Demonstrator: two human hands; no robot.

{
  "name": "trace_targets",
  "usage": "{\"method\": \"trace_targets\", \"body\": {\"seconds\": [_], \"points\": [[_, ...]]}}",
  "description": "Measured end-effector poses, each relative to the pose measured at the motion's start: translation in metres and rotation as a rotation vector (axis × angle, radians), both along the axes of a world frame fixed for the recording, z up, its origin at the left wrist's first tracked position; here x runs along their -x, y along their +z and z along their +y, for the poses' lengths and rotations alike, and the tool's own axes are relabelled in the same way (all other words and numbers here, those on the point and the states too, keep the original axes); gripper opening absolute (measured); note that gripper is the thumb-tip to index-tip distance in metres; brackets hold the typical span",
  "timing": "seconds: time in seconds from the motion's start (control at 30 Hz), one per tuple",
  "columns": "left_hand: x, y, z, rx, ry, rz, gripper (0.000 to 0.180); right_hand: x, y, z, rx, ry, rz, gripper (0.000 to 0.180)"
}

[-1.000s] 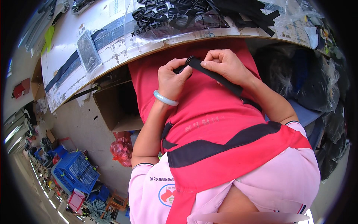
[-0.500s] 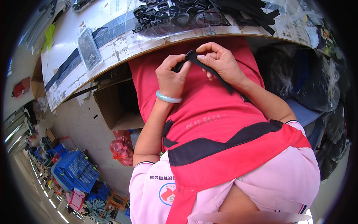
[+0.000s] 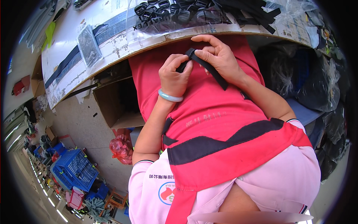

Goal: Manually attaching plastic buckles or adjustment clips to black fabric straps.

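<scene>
Both hands pinch 1 black strap point(image 3: 209, 69) against the red apron point(image 3: 209, 112), just below the desk point(image 3: 112, 44) edge. Left hand point(image 3: 174, 74) has its grip closed on the strap's upper end, a pale green bangle point(image 3: 169, 97) on that wrist. Right hand point(image 3: 218, 56), at 2 o'clock from the left, clamps the fold, and the strap's tail runs toward 5 o'clock. Farther off, at 12 o'clock, a clear bag of black buckles point(image 3: 175, 15) lies on the desk; a cardboard box point(image 3: 115, 100) sits at 9 o'clock.

Both hands raised close together — left hand point(image 3: 174, 74) fisted, right hand point(image 3: 218, 58) fingers curled, pinching.
</scene>
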State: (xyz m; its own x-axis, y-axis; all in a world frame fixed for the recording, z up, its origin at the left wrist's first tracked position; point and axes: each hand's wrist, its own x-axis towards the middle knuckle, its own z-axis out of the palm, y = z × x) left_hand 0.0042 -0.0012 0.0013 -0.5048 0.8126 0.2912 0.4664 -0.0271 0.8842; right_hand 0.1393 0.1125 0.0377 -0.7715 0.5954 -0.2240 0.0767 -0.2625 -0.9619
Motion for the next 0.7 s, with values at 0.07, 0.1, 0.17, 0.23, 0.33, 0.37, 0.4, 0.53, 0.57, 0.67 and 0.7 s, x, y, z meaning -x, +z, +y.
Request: {"method": "trace_targets", "body": {"seconds": [0.07,0.1,0.17,0.23,0.33,0.37,0.4,0.53,0.57,0.67,0.7], "points": [[-0.001,0.002,0.001,-0.035,-0.008,0.049,0.012,0.0,-0.009,0.002,0.072,0.005,-0.035,0.04],[0.0,0.002,0.001,-0.036,-0.007,0.049,0.012,0.0,-0.014,0.004,0.144,0.008,-0.071,0.039],[0.002,0.0,0.0,-0.051,-0.08,0.152,0.016,-0.002,-0.022,0.009,0.277,0.027,-0.062,0.035],[0.001,-0.005,-0.004,0.011,-0.099,-0.092,0.017,-0.003,-0.024,0.014,0.461,0.127,-0.035,0.03],[0.007,0.002,-0.006,0.154,-0.113,-0.803,0.021,0.0,-0.018,0.01,0.347,0.127,0.028,0.023],[0.01,0.007,-0.006,0.235,-0.102,-1.27,0.025,0.002,-0.017,0.007,0.277,0.097,0.058,0.021],[0.012,0.002,-0.007,0.257,-0.132,-1.369,0.028,0.002,-0.015,0.006,0.223,0.105,0.002,0.016],[0.01,-0.003,-0.004,0.252,-0.163,-1.427,0.026,-0.001,-0.027,0.003,-0.429,-0.012,0.102,0.018],[0.01,0.001,-0.003,0.251,-0.157,-1.43,0.026,-0.001,-0.015,0.0,-0.426,-0.007,0.101,0.018],[0.009,0.01,-0.001,0.221,-0.023,-1.237,0.021,-0.001,0.029,-0.011,-0.228,-0.052,0.204,0.014],[0.009,0.009,-0.002,0.22,-0.024,-1.239,0.021,-0.001,0.028,-0.009,-0.229,-0.052,0.203,0.014]]}}
